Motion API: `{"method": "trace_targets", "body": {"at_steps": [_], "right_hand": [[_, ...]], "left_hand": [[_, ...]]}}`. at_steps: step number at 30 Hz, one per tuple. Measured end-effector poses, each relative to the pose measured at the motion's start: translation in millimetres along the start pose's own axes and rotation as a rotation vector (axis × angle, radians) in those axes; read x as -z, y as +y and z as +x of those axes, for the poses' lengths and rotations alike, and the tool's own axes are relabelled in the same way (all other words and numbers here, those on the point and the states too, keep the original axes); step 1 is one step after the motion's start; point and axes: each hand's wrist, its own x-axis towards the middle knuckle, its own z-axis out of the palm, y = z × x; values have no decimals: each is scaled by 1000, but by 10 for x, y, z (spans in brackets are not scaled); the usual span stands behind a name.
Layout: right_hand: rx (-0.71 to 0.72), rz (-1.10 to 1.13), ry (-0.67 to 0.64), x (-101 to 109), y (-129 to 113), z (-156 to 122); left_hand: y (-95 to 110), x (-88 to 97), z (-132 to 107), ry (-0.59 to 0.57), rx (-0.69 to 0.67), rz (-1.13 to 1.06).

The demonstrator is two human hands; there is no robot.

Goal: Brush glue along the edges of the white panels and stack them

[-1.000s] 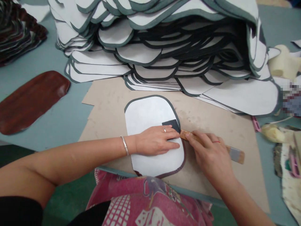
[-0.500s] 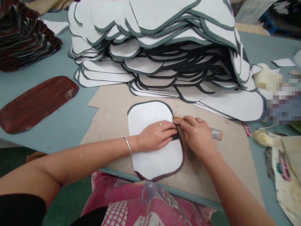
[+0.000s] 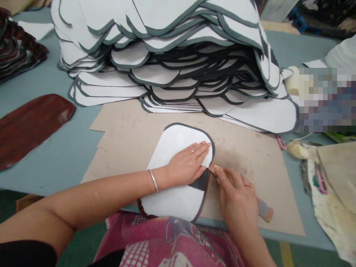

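Note:
A white-faced rounded panel (image 3: 175, 144) lies tilted on the beige board. Its upper rim is dark grey, its lower rim reddish brown, and a dark patch (image 3: 200, 182) crosses its right side. My left hand (image 3: 187, 163) is laid flat on the panel, fingers stretched toward the right rim. My right hand (image 3: 237, 193) is closed round a flat wooden stick (image 3: 266, 211). The stick's tip touches the panel's right rim, near the point where grey meets brown. Its middle is hidden in my palm, and its other end sticks out at lower right.
A tall pile of white, grey-edged pieces (image 3: 172, 44) stands behind the beige board (image 3: 125, 137). A reddish-brown leather piece (image 3: 36, 126) lies left, with a dark stack (image 3: 19, 48) beyond. Pink-handled snips (image 3: 321, 180) and a cloth (image 3: 339, 174) are at right.
The panel has turned clockwise, its top swinging right. The stick and my right hand have moved down along its rim. My left hand's fingers have straightened and lie flatter.

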Motion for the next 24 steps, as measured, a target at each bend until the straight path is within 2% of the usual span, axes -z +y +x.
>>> {"method": "trace_targets", "body": {"at_steps": [6,9,11,14,18,20,24], "right_hand": [[32,-17,-18,31,217,558],[17,-10,-29,40,225,678],[-11,-14,-27,40,176,622],[-33,-22,18,36,48,367],[-62,-15,34,40,-70,78],[-53,-22,14,41,-37,84],[26,-27,-11,29,173,308]], "left_hand": [[-19,55,26,-1,41,-3],[-137,95,52,-20,-9,-27],[-233,130,58,-47,-91,-62],[-307,171,29,-82,-228,-141],[-235,171,-45,-69,-232,-169],[-178,156,-65,-67,-201,-148],[-128,125,-47,-58,-165,-109]]}}
